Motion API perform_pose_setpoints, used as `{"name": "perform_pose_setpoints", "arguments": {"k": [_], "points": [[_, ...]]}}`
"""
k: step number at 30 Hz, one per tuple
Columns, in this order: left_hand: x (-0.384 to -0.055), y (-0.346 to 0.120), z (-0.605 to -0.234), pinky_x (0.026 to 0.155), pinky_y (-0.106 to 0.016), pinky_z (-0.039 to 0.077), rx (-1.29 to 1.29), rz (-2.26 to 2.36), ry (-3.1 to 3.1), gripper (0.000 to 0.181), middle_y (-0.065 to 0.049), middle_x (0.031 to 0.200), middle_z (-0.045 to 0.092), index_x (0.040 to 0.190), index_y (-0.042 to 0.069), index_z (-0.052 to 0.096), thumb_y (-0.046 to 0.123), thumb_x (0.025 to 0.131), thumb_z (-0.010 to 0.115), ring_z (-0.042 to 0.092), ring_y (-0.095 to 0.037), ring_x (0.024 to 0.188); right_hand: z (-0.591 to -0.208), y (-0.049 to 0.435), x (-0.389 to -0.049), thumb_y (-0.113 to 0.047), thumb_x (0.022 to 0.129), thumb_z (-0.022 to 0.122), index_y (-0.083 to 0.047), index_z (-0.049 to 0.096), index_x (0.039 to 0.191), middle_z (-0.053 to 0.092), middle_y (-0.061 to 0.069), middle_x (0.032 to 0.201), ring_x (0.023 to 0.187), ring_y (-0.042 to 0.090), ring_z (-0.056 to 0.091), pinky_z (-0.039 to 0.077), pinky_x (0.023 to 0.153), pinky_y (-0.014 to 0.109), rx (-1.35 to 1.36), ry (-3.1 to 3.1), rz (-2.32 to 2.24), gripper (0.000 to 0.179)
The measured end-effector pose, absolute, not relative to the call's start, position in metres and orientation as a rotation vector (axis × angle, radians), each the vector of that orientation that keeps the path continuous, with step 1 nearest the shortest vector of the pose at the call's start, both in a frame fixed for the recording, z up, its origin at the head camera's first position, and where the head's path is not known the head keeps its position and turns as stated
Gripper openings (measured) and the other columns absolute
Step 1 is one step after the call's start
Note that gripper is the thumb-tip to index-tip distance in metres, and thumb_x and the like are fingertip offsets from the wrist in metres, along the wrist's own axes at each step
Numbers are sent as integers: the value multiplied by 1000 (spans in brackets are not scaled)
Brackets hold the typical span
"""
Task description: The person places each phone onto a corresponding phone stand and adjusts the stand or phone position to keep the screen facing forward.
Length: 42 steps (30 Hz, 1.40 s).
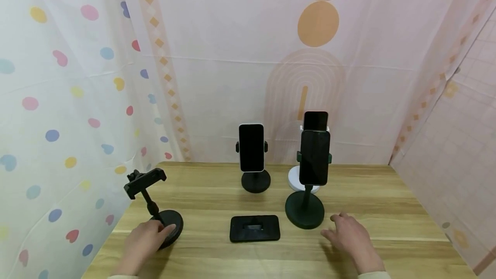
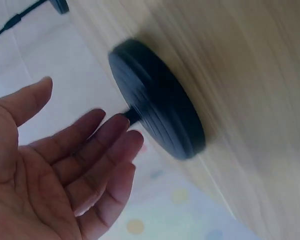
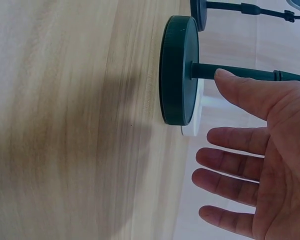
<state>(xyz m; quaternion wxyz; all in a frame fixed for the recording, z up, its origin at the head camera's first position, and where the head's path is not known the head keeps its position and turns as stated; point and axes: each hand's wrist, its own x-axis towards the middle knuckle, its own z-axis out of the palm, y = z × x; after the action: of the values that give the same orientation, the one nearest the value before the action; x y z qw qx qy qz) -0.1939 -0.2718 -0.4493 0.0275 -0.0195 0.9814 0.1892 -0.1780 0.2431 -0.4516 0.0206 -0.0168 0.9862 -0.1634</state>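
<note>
My left hand is beside the base of an empty black phone stand. Its fingers are slightly bent and the thumb stands apart; in the left wrist view the fingertips overlap the stem close to the round base. A black phone lies flat between the hands. My right hand, fingers spread, hovers over the table to the right of a dark green stand that carries an upright phone. In the right wrist view the thumb overlaps the green stem.
Farther back stands a black stand with a white-edged phone. Partly hidden behind the green stand is a white stand holding another phone. Patterned curtains enclose the wooden table at the back and sides.
</note>
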Motion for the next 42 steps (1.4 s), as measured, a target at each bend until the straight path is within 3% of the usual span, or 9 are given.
{"name": "perform_pose_setpoints", "arguments": {"k": [4, 6, 9, 11, 13, 23, 42], "points": [[-197, -287, -446, 50, -33, 33, -191, 653, 3036, 53, -2, 59, 46, 64, 9, 53, 51, 97, 57, 45, -19, 54, -452, 242, -178, -37, 87, 76, 7, 66, 113, 63, 22, 109, 97, 38, 62, 50, 85, 56, -51, 3039, -512, 53], [-200, -292, -444, 49, -35, 36, -216, 670, 3064, 55, -5, 59, 51, 69, 4, 58, 52, 96, 58, 49, -20, 54, -452, 242, -178, -38, 87, 76, 7, 66, 113, 63, 22, 108, 96, 37, 62, 50, 85, 55, -49, 3032, -514, 53], [-206, -297, -441, 52, -43, 45, -218, 632, 3109, 63, -17, 72, 64, 91, -8, 66, 54, 95, 59, 60, -28, 62, -452, 241, -178, -38, 86, 76, 7, 66, 113, 63, 20, 106, 94, 36, 62, 50, 84, 54, -51, 3032, -518, 53], [-209, -298, -439, 56, -49, 48, -222, 606, 3134, 69, -24, 82, 67, 108, -13, 64, 54, 95, 60, 65, -33, 68, -452, 240, -178, -37, 86, 77, 6, 67, 112, 63, 20, 106, 94, 36, 63, 50, 84, 54, -56, 3039, -523, 52], [-212, -299, -439, 58, -51, 50, -234, 611, 3142, 70, -26, 87, 68, 114, -15, 61, 52, 95, 61, 66, -35, 71, -453, 240, -178, -36, 86, 77, 7, 67, 111, 64, 20, 105, 94, 36, 63, 50, 84, 54, -66, 3048, -527, 51], [-218, -296, -442, 52, -39, 41, -219, 744, 3188, 40, -9, 67, 59, 91, -5, 60, 34, 96, 65, 54, -23, 58, -456, 239, -178, -37, 87, 76, 6, 66, 112, 64, 20, 106, 96, 37, 62, 50, 86, 55, -62, 3034, -529, 52], [-223, -286, -442, 64, -49, 49, -104, 834, 3225, 30, -17, 79, 66, 91, -7, 61, 22, 99, 62, 63, -31, 70, -459, 239, -176, -35, 85, 77, 6, 67, 111, 64, 19, 106, 97, 38, 62, 50, 84, 54, -103, 3080, -563, 50]]}}
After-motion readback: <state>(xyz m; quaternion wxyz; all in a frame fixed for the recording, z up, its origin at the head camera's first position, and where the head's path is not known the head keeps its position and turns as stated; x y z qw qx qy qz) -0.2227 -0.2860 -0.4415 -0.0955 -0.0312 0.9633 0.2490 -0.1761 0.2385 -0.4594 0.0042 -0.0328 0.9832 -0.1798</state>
